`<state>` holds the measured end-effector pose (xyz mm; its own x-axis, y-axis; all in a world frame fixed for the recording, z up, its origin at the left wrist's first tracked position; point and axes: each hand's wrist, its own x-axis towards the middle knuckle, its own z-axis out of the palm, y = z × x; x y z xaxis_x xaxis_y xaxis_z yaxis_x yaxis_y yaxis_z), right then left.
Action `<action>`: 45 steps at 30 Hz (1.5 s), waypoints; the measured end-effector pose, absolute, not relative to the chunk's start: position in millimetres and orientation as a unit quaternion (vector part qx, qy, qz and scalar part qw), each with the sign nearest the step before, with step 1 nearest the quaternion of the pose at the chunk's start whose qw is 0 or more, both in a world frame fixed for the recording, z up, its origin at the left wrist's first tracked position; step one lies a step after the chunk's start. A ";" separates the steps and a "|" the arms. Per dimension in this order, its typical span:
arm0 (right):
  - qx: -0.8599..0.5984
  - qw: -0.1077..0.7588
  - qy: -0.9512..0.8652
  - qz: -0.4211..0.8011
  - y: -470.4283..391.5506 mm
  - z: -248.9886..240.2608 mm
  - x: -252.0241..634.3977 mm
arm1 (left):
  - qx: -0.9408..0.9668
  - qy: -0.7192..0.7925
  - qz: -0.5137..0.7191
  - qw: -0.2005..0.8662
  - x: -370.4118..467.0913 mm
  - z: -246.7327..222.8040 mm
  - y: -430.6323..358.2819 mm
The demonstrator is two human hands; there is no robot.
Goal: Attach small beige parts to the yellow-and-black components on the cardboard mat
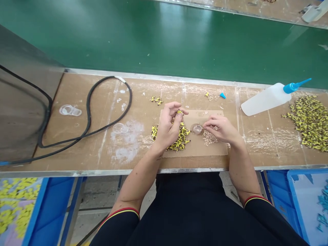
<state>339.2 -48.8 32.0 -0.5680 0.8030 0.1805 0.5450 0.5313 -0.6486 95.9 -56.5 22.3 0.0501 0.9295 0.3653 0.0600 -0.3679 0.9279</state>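
Note:
My left hand (169, 126) pinches a small yellow-and-black piece (180, 112) between thumb and finger. Under that hand lies a pile of similar yellow-and-black pieces (180, 141), partly hidden by it. My right hand (221, 129) is closed in a pinch at the edge of a small round clear dish (197, 129); a tiny pale piece (202, 127) shows at its fingertips. Below the right fingers a heap of tiny pinkish-beige pieces (209, 137) spreads over the cardboard sheet (194, 152). What the dish contains looks clear, but I cannot make it out.
A white squeeze bottle (266, 99) with a blue nozzle lies at the right, beside a large yellow-and-black heap (311, 123). A blue cap (222, 96) sits behind. Black cable (88, 112) loops at the left. Beyond the bench runs a green surface (153, 41). Blue crates (55, 205) stand below.

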 end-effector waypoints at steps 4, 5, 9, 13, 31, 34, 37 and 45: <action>-0.406 0.212 -0.844 0.277 -48.7 31.1 337.9 | 0.623 0.405 0.556 0.372 95.9 24.6 -57.5; -0.408 0.210 -0.844 0.277 -48.7 31.2 338.0 | 0.625 0.404 0.559 0.365 95.5 24.5 -57.4; -0.412 0.209 -0.843 0.275 -48.5 30.8 338.3 | 0.625 0.397 0.570 0.356 94.1 23.7 -56.1; -0.416 0.203 -0.843 0.273 -48.0 30.0 337.6 | 0.627 0.394 0.565 0.363 94.3 22.9 -56.1; -0.419 0.195 -0.842 0.278 -48.1 30.1 337.0 | 0.584 0.405 0.563 0.422 94.0 23.5 -57.2; -0.418 0.231 -0.831 0.286 -49.3 32.2 335.8 | 0.564 0.405 0.565 0.446 95.2 26.8 -57.8; -0.413 0.310 -0.805 0.293 -52.3 36.4 332.8 | 0.553 0.405 0.564 0.460 97.0 28.4 -58.3; -0.345 0.484 -0.734 0.330 -60.3 39.9 324.1 | 0.590 0.385 0.559 0.438 104.0 17.3 -61.0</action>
